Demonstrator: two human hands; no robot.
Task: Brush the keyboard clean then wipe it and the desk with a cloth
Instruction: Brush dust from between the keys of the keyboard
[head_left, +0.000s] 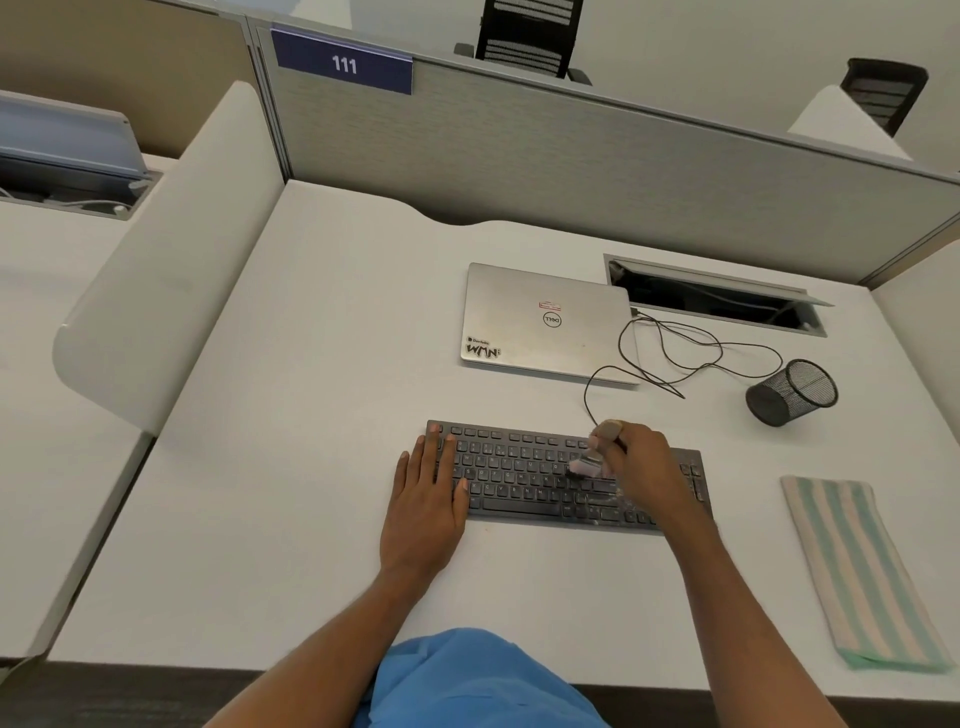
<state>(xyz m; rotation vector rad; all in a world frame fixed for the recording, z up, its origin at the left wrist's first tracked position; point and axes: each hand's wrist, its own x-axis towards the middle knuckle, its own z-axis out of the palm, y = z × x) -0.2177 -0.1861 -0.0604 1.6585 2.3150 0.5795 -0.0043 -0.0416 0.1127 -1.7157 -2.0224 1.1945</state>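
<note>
In the head view, one black keyboard (524, 483) lies under both hands on the white desk (311, 415). The left hand (423, 499) rests flat on its left end, fingers straight, with the heel of the palm on the desk. The right hand (636, 467) is curled round one small brush (589, 465). The handle sticks up past the thumb and the bristles are down on the keys right of the middle. Pale dust specks show on the keys just under the right wrist.

One striped cloth (857, 571) (green and cream, folded long) lies well to the right of the right hand, apart from the keyboard, with its near end close to the desk's front edge. Beyond the right hand sits one closed silver Dell laptop (545, 322). Further right, one black mesh pen cup (792, 392) is tipped on its side. One thin black cable (701, 353) loops between them and drops to the keyboard's far edge by the right hand. Behind the cup, one cable hatch (717, 296) stands open.

Left of the left hand, a broad stretch of desk runs out to one rounded side divider (171, 249). More desk lies around both forearms, up to the front edge. One grey partition (571, 156) bearing a plate reading 111 (343, 62) closes the far side, and two black office chairs (527, 36) (883, 91) stand beyond it.
</note>
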